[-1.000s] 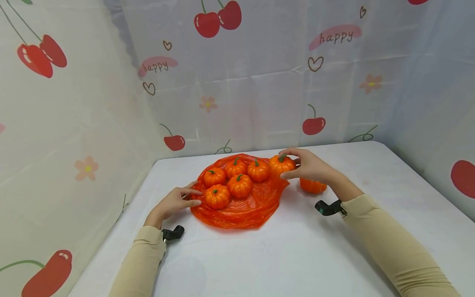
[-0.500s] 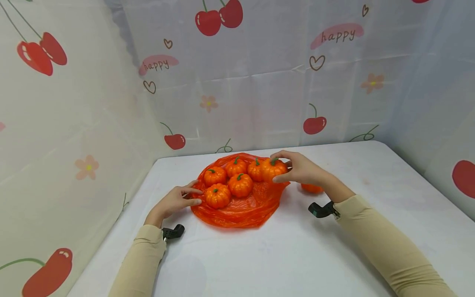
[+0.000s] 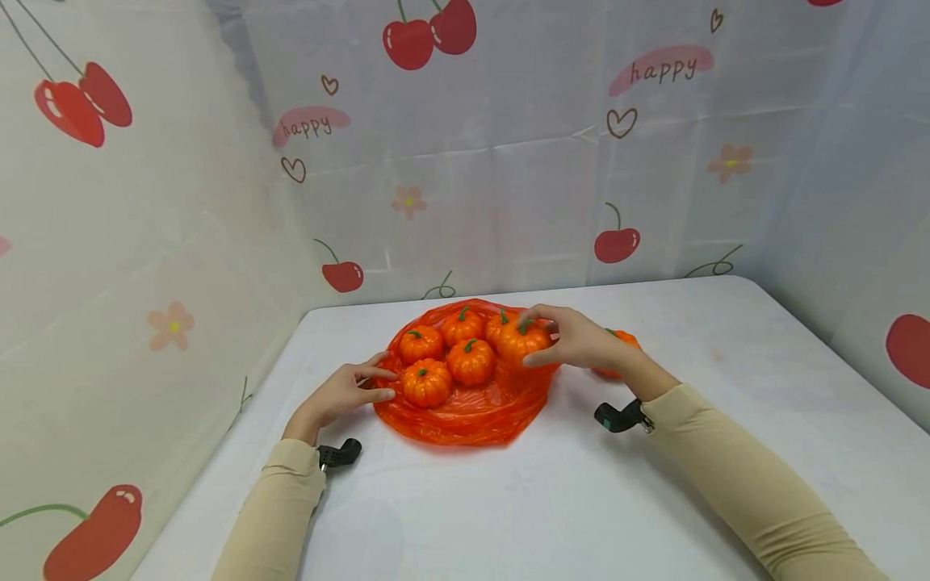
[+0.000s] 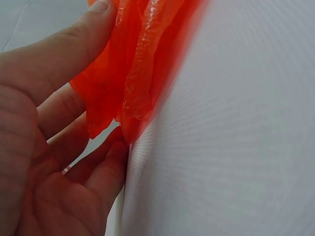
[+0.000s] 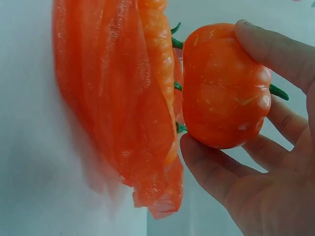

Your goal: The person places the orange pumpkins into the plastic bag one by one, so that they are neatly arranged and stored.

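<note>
A crumpled orange plastic bag [image 3: 465,428] lies spread on the white table with several small orange pumpkins [image 3: 426,383] inside it. At the bag's left edge, my left hand [image 3: 345,395] holds the thin plastic [image 4: 133,64] between thumb and fingers. My right hand [image 3: 577,339] grips another pumpkin [image 5: 224,88] by its sides, thumb and fingers curled round it, above the right part of the bag. In the right wrist view this pumpkin is apart from the bag, its green stem toward the palm. One more pumpkin [image 3: 621,339] sits outside the bag, partly hidden by my right forearm.
The white table [image 3: 465,516] extends to a curtain [image 3: 494,218] printed with cherries and hearts at the back. Curtain walls stand on the left and right too. A black device [image 3: 339,453] is strapped to the left wrist, another [image 3: 617,416] to the right.
My right hand has carried its pumpkin leftward and slightly down, over the bag. More of the pumpkin outside now shows behind the forearm. The left hand has stayed in place.
</note>
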Demonstrator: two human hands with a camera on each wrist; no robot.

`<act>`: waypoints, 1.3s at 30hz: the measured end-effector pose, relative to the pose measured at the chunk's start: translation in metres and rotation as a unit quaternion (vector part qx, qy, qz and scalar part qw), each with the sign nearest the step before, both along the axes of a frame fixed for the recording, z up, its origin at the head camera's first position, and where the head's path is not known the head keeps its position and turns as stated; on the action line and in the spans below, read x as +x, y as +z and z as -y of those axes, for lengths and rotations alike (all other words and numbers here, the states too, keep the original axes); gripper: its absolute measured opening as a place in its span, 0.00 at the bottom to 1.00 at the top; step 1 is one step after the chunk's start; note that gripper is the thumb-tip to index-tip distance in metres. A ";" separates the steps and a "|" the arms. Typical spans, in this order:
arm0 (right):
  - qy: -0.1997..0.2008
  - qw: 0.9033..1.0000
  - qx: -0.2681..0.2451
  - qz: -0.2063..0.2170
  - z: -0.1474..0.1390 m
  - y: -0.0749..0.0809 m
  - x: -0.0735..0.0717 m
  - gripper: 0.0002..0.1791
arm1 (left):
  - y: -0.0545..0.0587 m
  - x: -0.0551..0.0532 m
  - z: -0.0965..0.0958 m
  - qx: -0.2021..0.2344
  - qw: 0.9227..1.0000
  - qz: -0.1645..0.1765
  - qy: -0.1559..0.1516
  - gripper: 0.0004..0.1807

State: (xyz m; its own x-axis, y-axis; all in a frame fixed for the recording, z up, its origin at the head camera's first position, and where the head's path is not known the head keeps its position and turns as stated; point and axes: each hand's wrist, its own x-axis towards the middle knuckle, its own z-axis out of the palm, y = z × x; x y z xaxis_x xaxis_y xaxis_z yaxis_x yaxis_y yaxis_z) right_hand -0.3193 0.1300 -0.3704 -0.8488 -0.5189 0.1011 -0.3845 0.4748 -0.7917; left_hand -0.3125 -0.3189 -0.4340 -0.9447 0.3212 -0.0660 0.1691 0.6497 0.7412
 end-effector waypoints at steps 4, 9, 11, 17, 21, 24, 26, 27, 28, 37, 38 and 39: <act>-0.008 1.000 0.013 0.006 0.005 -0.004 0.000 0.29 | 0.000 0.000 -0.001 0.005 1.000 0.005 0.005 0.25; -0.016 0.999 0.021 0.023 0.010 -0.008 -0.001 0.30 | 0.000 0.000 0.000 0.005 1.000 0.003 0.005 0.24; -0.020 0.999 0.028 0.019 0.012 -0.008 0.000 0.30 | 0.001 0.000 0.000 0.006 1.000 0.003 0.002 0.23; -0.020 0.999 0.048 -0.004 0.017 -0.009 0.001 0.30 | 0.003 0.001 -0.001 0.007 1.000 -0.002 -0.002 0.23; -0.024 0.998 0.060 -0.010 0.019 -0.012 0.000 0.30 | 0.002 0.002 -0.002 0.009 1.000 0.004 0.005 0.24; -0.026 0.997 0.066 -0.014 0.020 -0.016 -0.001 0.31 | 0.002 0.002 -0.002 0.010 1.000 0.008 0.008 0.24; -0.027 0.997 0.069 -0.018 0.020 -0.018 -0.002 0.31 | 0.002 0.002 -0.002 0.009 1.000 0.010 0.010 0.24; -0.027 0.997 0.071 -0.021 0.020 -0.020 -0.003 0.31 | 0.002 0.001 -0.002 0.008 1.000 0.009 0.009 0.24; -0.028 0.997 0.073 -0.024 0.020 -0.020 -0.003 0.31 | 0.002 0.001 -0.002 0.008 1.000 0.009 0.010 0.24; -0.035 0.995 0.085 -0.029 0.021 -0.025 -0.004 0.30 | 0.001 0.001 -0.002 0.010 1.000 0.013 0.009 0.25; -0.035 0.995 0.085 -0.030 0.021 -0.026 -0.004 0.30 | 0.001 0.001 -0.002 0.010 1.000 0.012 0.008 0.25; -0.034 0.995 0.085 -0.031 0.021 -0.026 -0.004 0.30 | 0.001 0.001 -0.001 0.009 1.000 0.011 0.008 0.25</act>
State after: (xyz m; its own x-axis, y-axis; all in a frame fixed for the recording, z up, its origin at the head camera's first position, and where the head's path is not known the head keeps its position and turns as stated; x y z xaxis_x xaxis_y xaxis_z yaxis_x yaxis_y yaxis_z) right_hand -0.3233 0.1090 -0.3962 -0.8775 -0.4744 0.0696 -0.3923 0.6270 -0.6731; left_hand -0.3111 -0.3175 -0.4327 -0.9481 0.3073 -0.0817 0.1417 0.6385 0.7565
